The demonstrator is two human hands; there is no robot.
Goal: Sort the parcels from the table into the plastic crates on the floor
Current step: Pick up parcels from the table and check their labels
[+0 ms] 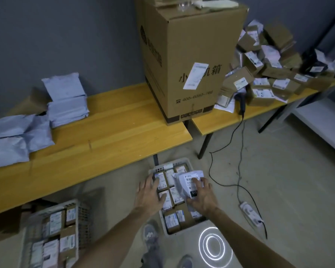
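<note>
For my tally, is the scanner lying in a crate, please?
No, the scanner lies on the right table beside the parcels.

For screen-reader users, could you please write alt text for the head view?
A person's right hand presses a grey plastic mailer onto brown cardboard parcels filling a pale plastic crate on the floor; the left hand rests on them.
</note>
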